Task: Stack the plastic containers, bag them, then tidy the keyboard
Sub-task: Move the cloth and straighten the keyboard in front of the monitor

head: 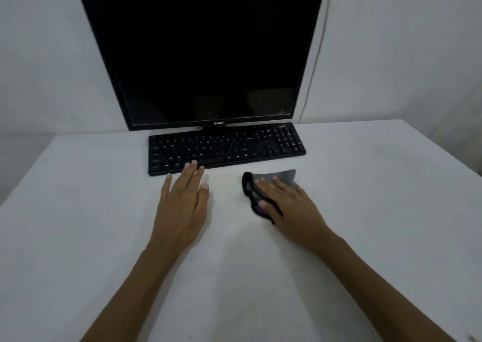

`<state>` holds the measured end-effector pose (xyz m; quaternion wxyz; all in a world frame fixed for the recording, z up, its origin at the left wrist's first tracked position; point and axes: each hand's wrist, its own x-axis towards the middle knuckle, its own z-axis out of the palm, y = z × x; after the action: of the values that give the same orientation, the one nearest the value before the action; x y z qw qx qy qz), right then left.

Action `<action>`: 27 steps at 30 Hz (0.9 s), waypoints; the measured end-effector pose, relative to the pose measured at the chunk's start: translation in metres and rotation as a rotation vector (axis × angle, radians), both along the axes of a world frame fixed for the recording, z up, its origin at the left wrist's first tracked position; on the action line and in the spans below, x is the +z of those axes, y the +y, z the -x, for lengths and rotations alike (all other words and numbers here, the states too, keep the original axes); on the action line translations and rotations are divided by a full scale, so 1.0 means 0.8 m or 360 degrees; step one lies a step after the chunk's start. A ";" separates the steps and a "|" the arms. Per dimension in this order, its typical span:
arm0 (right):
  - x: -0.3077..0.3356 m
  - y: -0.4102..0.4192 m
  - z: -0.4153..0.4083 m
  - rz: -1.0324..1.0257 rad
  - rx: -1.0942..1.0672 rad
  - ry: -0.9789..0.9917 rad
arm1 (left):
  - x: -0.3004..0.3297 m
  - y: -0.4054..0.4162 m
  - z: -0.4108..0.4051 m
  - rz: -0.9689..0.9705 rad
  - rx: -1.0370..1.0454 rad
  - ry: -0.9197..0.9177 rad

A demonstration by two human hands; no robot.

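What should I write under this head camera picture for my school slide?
Left hand touches the black keyboard; right hand rests on a dark cloth.

White table (365, 237) carries black keyboard (227, 146), monitor (203, 54), grey-black cloth (263, 185).

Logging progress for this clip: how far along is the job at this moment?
No plastic containers or bag are in view, so stacking and bagging cannot be confirmed. The keyboard step looks in hand: the left hand lies flat with fingertips on the black keyboard's near edge, and the right hand presses a grey and black cloth on the white table. Tidying remains.
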<state>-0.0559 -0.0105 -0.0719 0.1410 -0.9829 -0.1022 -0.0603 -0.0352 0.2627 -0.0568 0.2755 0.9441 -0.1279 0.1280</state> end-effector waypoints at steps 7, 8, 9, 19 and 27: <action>-0.004 0.145 -0.014 -0.0209 0.0319 -0.0006 | -0.008 0.096 0.010 -0.0085 0.0236 0.0094; -0.004 0.157 -0.009 -0.0207 0.0419 0.0018 | -0.007 0.103 0.012 -0.0073 0.0248 0.0100; -0.002 0.163 -0.004 -0.0212 0.0535 0.0060 | -0.006 0.109 0.015 -0.0060 0.0263 0.0100; 0.010 0.206 -0.028 -0.0296 0.0440 0.0053 | -0.012 0.164 0.037 0.0211 0.0348 0.0175; 0.036 0.254 -0.027 -0.1701 0.0293 0.0479 | 0.022 0.143 0.060 0.0198 0.0223 0.0022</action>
<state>-0.0346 0.1926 -0.0432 0.6370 -0.7596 -0.1216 0.0498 -0.0829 0.3774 -0.0389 0.3249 0.9327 -0.0514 0.1481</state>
